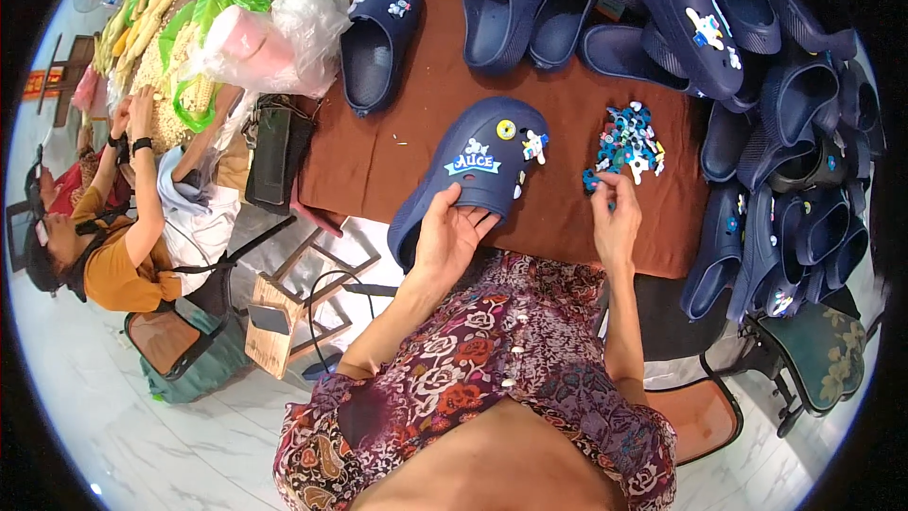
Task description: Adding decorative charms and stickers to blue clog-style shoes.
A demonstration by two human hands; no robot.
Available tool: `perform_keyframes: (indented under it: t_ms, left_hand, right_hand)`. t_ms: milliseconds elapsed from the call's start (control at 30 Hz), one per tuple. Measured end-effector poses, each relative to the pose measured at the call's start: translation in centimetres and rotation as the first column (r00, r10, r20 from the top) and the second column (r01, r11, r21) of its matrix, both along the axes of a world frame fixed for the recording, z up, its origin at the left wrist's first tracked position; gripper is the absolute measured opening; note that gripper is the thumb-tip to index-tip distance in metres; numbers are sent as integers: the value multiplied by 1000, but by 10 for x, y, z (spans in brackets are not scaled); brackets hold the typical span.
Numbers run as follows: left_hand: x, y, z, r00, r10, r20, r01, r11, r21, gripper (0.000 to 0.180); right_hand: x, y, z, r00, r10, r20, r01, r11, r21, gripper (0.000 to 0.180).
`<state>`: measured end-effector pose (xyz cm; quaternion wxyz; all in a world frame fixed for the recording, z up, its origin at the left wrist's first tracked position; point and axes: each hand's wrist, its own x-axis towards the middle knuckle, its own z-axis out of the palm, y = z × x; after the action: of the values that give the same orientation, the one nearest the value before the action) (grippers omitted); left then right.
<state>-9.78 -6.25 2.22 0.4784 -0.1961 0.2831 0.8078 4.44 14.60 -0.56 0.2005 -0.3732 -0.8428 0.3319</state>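
Observation:
A navy clog (478, 121) is in my left hand (448, 238), held at the opening edge of its upper, toe pointing away from me. Its upper carries a white-and-blue lettered charm, a yellow round charm and white figure charms along the right side. To the right, my right hand (617, 218) has its thumb and fingers pinched together on a small blue shoe charm (590, 180). That hand is at the near left edge of a loose pile of small shoe charms (632, 140) in blue, white and black, lying on the brown cloth.
Brown cloth (364, 166) covers the table. Navy clogs stand at the back, including a decorated one (380, 47), and many are stacked (794, 123) at the right. A plastic bag with a pink roll (251, 45) lies back left. Another person (123, 260) works at the left near pale kernels.

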Motion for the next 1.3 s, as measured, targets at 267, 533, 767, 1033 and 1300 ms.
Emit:
perform_keyframes:
  t_ms: [267,533,767,1033,1300]
  left_hand:
    - [21,6,-2,964,-16,-265,-34,983,-182,34]
    - [29,5,-3,925,-1,-379,-92,969,-228,32]
    - [27,9,-3,878,-44,-476,-126,940,-319,31]
    - [24,6,-10,902,-11,-431,-134,943,-303,28]
    - [25,7,-17,859,-13,-512,-200,912,-359,23]
  right_hand:
    - [-48,-61,37,895,184,-406,-401,731,-553,14]
    - [-66,-70,49,887,326,-327,-433,835,-340,14]
    - [-66,-70,41,904,284,-319,-407,801,-439,13]
    - [-65,-73,40,900,378,-218,-428,861,-276,9]
    - [-65,-77,41,855,467,-225,-491,869,-59,8]
